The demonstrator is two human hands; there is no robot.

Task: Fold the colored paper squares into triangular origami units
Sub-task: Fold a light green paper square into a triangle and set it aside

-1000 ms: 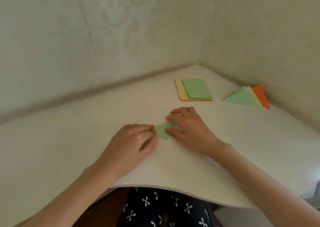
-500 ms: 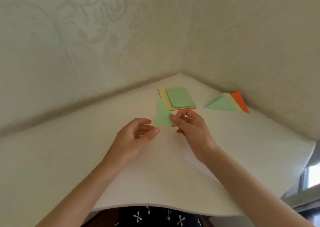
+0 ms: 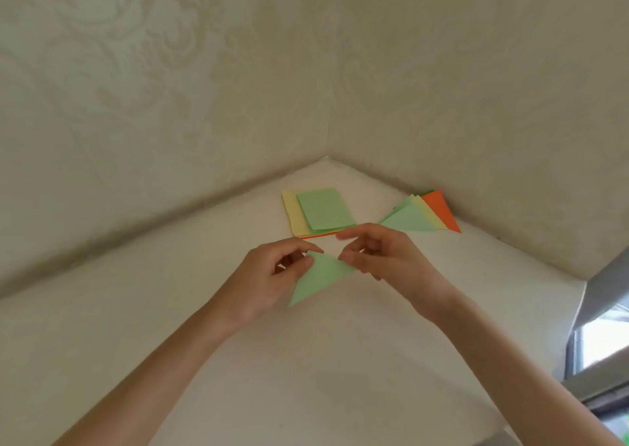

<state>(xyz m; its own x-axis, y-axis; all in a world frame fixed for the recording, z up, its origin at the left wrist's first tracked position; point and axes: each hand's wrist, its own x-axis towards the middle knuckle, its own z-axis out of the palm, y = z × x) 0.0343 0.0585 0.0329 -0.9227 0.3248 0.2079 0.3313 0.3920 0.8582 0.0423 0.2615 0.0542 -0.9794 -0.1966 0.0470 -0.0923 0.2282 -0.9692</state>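
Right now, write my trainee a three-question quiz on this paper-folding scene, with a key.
1. True or false: the top sheet of the stack of squares is orange.
2. The folded green triangle is held by: A) one grip, B) both grips, C) neither.
3. Fill in: the pile of finished triangles lies to the ___ of the stack.
Key: 1. False, it is green. 2. B: left grip and right grip each pinch a corner. 3. Right.
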